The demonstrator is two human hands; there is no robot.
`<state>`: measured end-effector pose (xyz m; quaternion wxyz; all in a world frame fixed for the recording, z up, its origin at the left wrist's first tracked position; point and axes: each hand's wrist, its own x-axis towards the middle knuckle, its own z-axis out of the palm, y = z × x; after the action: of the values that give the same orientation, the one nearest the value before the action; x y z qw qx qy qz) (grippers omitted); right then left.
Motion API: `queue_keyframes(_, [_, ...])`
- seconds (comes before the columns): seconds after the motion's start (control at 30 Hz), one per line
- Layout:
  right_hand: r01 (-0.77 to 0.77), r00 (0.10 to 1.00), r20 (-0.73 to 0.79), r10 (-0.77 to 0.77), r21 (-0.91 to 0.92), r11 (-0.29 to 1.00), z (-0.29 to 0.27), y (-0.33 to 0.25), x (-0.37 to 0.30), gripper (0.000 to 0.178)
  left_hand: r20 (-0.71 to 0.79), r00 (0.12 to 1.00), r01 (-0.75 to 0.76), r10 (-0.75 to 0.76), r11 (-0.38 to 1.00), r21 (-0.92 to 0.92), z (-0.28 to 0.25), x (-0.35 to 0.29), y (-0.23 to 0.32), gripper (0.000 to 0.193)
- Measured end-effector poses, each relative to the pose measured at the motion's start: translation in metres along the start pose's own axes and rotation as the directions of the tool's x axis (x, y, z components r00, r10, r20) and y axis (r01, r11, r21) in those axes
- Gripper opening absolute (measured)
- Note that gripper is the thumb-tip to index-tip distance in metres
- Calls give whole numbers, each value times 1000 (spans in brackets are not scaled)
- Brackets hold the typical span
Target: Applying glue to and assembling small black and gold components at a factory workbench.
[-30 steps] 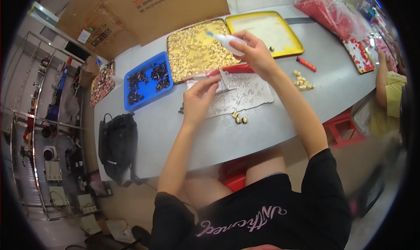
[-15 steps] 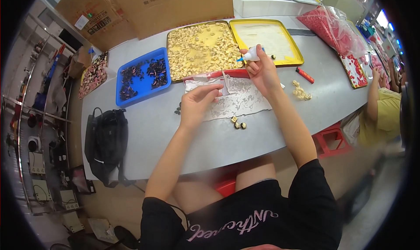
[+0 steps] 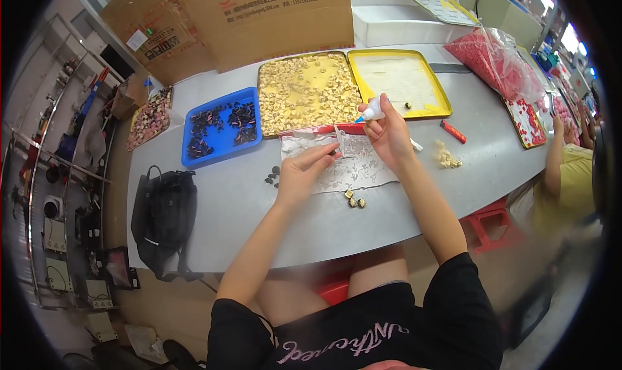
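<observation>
Left hand (image 3: 302, 170): you are holding it over the white grey-marked sheet (image 3: 355, 174), its fingers pinching what is looking like a small dark piece (image 3: 334, 152), mostly hidden at the fingertips.

Right hand (image 3: 392, 138): you are gripping a white bottle (image 3: 374, 110), fingers wrapping round it, its blue tip (image 3: 360, 119) pointing down and leftward, apart from the left hand.

Worktop (image 3: 330, 232), grey, is carrying:
- Gold-and-black pieces (image 3: 353, 202), three, lying just below the sheet.
- Dark pieces (image 3: 276, 170), several, lying beside your left wrist.
- Blue tray (image 3: 218, 135), holding dark pieces in clusters, sitting left of the pale-piece tray.
- Pale-piece tray (image 3: 319, 78), yellow, lying beyond the sheet.
- White-lined tray (image 3: 392, 78), yellow-rimmed, standing beside it.
- Red tube (image 3: 453, 131), lying near a pale heap (image 3: 446, 155).
- Black bag (image 3: 163, 208), resting at the left edge.
- Clear bag (image 3: 483, 54), holding pinkish-red contents, lying far right.
</observation>
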<state>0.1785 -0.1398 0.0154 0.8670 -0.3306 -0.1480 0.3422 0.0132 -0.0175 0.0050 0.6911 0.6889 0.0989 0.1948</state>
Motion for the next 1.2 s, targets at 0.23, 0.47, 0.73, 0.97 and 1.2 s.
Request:
queue_keyframes(0.23, [-27,999,38,28,-38,999,1,0,-5,32,24,998,-57,57,998,17,0,-3,-2,24])
queue_keyframes(0.47, [-33,999,30,33,-18,999,4,0,-10,34,-2,1000,11,-11,1000,-10,3,-6,2,27])
queue_keyframes(0.73, [79,992,107,-59,-188,979,17,5,-14,33,-180,973,-110,147,974,198,4,-3,-4,45])
queue_keyframes(0.97, [143,984,159,-77,-461,876,19,8,-19,30,-157,889,-303,431,809,504,5,-4,-3,47])
queue_keyframes(1.2, [180,978,184,-98,-510,841,17,10,-18,27,-134,861,-352,490,765,539,5,-4,-6,47])
